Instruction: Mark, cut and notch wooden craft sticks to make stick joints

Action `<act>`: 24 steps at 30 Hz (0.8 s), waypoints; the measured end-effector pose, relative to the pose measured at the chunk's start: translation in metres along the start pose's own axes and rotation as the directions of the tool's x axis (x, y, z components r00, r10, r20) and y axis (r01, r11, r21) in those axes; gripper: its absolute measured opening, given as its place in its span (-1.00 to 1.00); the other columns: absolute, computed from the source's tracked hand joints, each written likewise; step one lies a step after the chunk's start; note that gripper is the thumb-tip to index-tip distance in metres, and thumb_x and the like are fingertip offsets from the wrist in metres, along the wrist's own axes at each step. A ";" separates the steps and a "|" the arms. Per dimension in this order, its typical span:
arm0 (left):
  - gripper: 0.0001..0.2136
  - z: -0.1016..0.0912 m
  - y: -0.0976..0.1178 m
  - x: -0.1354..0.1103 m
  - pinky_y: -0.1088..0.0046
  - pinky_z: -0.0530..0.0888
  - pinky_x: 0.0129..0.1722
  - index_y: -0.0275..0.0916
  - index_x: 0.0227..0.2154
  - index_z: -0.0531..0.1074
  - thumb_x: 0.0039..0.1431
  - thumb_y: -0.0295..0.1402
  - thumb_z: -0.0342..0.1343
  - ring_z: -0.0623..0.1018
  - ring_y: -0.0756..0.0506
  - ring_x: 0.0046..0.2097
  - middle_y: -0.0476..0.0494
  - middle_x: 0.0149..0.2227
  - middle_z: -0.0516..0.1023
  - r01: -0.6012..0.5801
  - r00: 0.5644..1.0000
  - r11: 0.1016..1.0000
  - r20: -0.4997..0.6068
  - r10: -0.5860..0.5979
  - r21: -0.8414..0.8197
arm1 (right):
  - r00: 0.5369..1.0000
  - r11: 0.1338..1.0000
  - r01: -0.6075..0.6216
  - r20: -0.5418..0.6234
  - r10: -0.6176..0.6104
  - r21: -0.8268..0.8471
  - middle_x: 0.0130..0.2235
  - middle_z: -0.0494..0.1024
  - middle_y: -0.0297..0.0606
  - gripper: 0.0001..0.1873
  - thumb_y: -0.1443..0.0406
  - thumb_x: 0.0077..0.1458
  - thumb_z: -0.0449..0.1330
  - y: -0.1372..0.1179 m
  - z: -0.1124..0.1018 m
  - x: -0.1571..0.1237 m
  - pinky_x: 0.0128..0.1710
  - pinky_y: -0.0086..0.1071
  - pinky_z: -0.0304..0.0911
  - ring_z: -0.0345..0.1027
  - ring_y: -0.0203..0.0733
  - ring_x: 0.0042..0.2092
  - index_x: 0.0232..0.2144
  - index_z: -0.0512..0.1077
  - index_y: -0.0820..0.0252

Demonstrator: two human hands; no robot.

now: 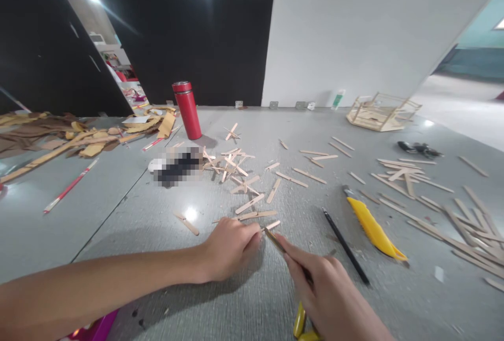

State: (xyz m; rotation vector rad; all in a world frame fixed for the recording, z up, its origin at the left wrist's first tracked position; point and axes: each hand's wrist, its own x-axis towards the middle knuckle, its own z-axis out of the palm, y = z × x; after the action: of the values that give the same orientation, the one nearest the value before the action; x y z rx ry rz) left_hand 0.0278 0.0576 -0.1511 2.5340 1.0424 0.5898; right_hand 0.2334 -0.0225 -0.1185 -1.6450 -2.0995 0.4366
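Note:
My left hand [231,248] rests on the grey table with its fingers closed around a short wooden craft stick [272,225], whose light end sticks out to the right. My right hand [328,283] grips a narrow, dull metal tool [275,240] that looks like a blade or file. Its tip meets the craft stick or lies right beside it. Partly hidden below my right hand are yellow handles [300,321]. Just beyond my left fingers lie cut craft sticks with notches, such as one wooden stick [250,204].
To the right lie a black pencil [346,246], a yellow utility knife [374,228] and many loose sticks [437,230]. A red flask [187,111] stands at the back left, near cardboard scraps [90,138]. A stick frame [381,114] sits at the back right.

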 end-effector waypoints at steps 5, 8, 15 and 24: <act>-0.68 0.000 0.002 -0.001 0.38 0.05 -0.51 -0.19 -0.49 0.31 0.43 -0.35 -0.11 0.21 0.00 -0.60 0.07 -0.63 0.27 0.003 1.000 1.000 -0.005 -0.003 0.018 | 0.999 0.976 -0.035 0.018 0.032 0.215 -0.36 0.70 -0.26 -0.53 0.28 0.38 -0.04 -0.005 -0.008 0.005 -0.27 -0.30 0.49 0.60 -0.06 -0.29 0.17 0.54 0.11; -0.67 0.001 0.002 -0.001 0.38 0.07 -0.49 -0.19 -0.48 0.32 0.46 -0.35 -0.13 0.25 0.00 -0.60 0.07 -0.63 0.30 0.005 1.000 1.000 -0.013 -0.004 0.023 | 0.998 0.954 -0.069 0.034 0.062 0.293 -0.37 0.68 -0.30 -0.56 0.25 0.38 0.01 -0.004 -0.009 0.007 -0.31 -0.34 0.47 0.55 -0.11 -0.34 0.13 0.58 0.11; -0.70 0.005 -0.001 -0.004 0.36 0.10 -0.47 -0.17 -0.45 0.32 0.46 -0.36 -0.12 0.27 0.00 -0.60 0.09 -0.63 0.32 0.002 0.999 1.000 -0.035 -0.002 0.008 | 0.955 0.797 -0.294 0.201 0.219 0.527 -0.65 0.20 -0.48 -0.55 0.14 0.37 0.05 -0.006 -0.012 0.009 -0.65 -0.54 0.06 0.04 -0.36 -0.60 0.07 0.62 0.17; -0.71 0.005 0.004 -0.004 0.38 0.08 -0.47 -0.15 -0.48 0.22 0.42 -0.39 -0.11 0.22 -0.01 -0.59 0.10 -0.63 0.22 0.014 0.997 0.998 -0.075 -0.018 -0.057 | 0.825 0.388 -0.565 0.485 0.290 0.728 -0.62 -0.05 -0.62 -0.44 0.05 0.40 0.00 -0.001 -0.008 0.005 -0.73 -0.58 -0.22 -0.30 -0.38 -0.62 0.25 0.44 0.22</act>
State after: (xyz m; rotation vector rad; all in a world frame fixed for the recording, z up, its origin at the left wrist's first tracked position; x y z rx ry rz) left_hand 0.0300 0.0510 -0.1551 2.4691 1.0556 0.7060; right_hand 0.2357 -0.0175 -0.1108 -1.4624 -1.1074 1.6804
